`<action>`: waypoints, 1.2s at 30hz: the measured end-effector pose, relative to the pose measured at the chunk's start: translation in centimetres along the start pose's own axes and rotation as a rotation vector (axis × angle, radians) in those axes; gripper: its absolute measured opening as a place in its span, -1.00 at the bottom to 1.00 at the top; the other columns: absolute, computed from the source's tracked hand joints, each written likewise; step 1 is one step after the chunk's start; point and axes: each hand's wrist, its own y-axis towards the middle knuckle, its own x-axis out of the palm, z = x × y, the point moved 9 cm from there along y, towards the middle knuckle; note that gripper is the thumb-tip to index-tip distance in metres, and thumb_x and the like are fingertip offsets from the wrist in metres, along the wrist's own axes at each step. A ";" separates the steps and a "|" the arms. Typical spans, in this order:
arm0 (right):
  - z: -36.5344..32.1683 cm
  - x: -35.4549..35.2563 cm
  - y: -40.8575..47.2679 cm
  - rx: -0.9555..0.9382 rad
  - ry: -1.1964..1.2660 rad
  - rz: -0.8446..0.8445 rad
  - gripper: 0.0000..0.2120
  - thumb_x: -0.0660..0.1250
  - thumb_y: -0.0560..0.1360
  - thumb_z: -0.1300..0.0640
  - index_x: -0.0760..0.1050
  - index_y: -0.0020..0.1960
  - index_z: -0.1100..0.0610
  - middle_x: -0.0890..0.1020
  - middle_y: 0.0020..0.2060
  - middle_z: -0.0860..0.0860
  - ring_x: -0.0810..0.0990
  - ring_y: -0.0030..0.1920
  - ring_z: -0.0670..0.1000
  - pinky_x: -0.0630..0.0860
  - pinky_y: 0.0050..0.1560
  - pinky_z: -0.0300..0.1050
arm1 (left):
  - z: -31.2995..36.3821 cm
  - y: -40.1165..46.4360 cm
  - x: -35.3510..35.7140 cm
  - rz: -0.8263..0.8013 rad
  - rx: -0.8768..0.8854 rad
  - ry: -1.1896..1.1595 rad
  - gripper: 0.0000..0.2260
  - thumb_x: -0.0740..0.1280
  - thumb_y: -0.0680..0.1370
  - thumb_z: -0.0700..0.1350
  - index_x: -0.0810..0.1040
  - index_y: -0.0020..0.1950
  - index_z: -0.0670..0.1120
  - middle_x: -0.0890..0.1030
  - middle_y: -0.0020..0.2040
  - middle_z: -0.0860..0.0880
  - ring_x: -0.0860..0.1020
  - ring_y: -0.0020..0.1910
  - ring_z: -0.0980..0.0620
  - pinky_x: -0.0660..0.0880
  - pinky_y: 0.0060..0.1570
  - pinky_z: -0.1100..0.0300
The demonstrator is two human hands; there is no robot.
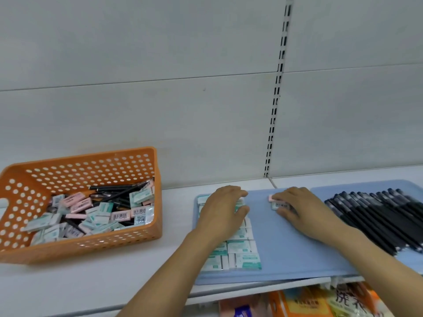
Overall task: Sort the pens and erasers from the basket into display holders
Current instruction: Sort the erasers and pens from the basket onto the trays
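While I look from the left, the orange basket [77,245] stands on the shelf [174,248], well apart from my hands, and it holds many erasers [96,216] mixed with black pens [116,191]. Next comes the blue display holder [283,243]. My left hand [223,210] rests flat on the far end of the green eraser row [238,250], the fingers straight and gripping nothing; they only press on the packets. To the right, on the bare middle of the holder, my right hand [302,211] pinches a pink eraser [278,202] with curled fingers. This eraser lies just under my fingertips, its long axis running left to right, and it touches or nearly touches the holder; I cannot tell which. The right hand is clearly the nearer one, so I judge it will set the eraser down beside the green row. Farthest right, sorted pens [375,216] lie side by side.
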 end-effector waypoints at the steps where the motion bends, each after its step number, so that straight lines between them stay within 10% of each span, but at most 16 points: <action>1: -0.5 0.0 0.3 -0.005 -0.007 0.003 -0.66 0.29 0.57 -0.02 0.46 0.34 -0.04 0.48 0.25 -0.06 0.39 0.27 0.04 0.35 0.20 -0.10 | 0.3 -0.5 -0.6 0.019 0.008 -0.023 -0.64 0.23 0.63 0.01 0.39 0.43 0.06 0.36 0.44 0.12 0.25 0.44 0.15 0.15 0.34 0.32; 8: -14.0 -4.8 3.2 -0.287 0.358 0.160 -0.60 0.20 0.48 -0.18 0.57 0.19 0.00 0.56 0.12 -0.12 0.47 0.15 -0.09 0.35 0.14 -0.29 | 2.8 -8.4 -10.7 0.265 0.231 0.025 -0.68 0.23 0.60 0.09 0.43 0.36 0.14 0.43 0.37 0.18 0.27 0.40 0.22 0.13 0.40 0.32; 13: -24.7 -7.0 5.1 -0.458 0.451 0.133 -0.74 0.27 0.53 -0.08 0.59 0.14 -0.04 0.58 0.05 -0.21 0.50 0.12 -0.19 0.37 0.16 -0.33 | -7.0 -13.8 -21.0 0.362 0.019 0.077 -0.69 0.25 0.57 0.12 0.50 0.30 0.13 0.49 0.23 0.26 0.39 0.24 0.35 0.21 0.21 0.55; 17: -32.9 -4.3 7.3 -0.572 0.297 -0.068 -0.74 0.33 0.54 -0.01 0.55 0.22 -0.06 0.58 0.10 -0.18 0.50 0.12 -0.15 0.43 0.17 -0.16 | -17.4 -13.8 -24.5 0.139 -0.256 0.214 -0.67 0.34 0.57 0.04 0.48 0.33 0.12 0.50 0.29 0.21 0.43 0.24 0.25 0.33 0.19 0.35; 24: -38.7 4.0 9.8 -0.581 -0.090 -0.419 -0.63 0.39 0.45 0.01 0.45 0.23 -0.06 0.56 0.07 -0.09 0.54 0.03 0.00 0.55 0.00 0.07 | -23.5 -11.5 -21.9 -0.272 -0.240 0.384 -0.42 0.49 0.45 0.00 0.38 0.43 0.07 0.44 0.34 0.08 0.42 0.28 0.08 0.37 0.21 0.25; 28: -39.7 6.9 9.3 -0.591 -0.130 -0.622 -0.30 0.42 0.43 0.07 0.18 0.45 -0.25 0.39 0.20 -0.04 0.48 0.13 0.04 0.51 0.12 0.08 | -24.3 -10.2 -20.2 -0.338 -0.156 0.539 -0.36 0.50 0.42 0.05 0.33 0.45 0.06 0.40 0.27 0.03 0.43 0.21 0.00 0.44 0.17 0.11; 36: -40.3 7.8 9.6 -0.575 -0.230 -0.669 -0.27 0.42 0.46 -0.05 0.05 0.43 -0.38 0.25 0.26 -0.08 0.48 0.07 0.04 0.52 0.11 0.07 | -25.0 -8.6 -19.7 -0.314 -0.113 0.610 -0.36 0.54 0.34 0.15 0.38 0.35 0.10 0.39 0.18 0.01 0.46 0.08 -0.03 0.48 -0.01 0.11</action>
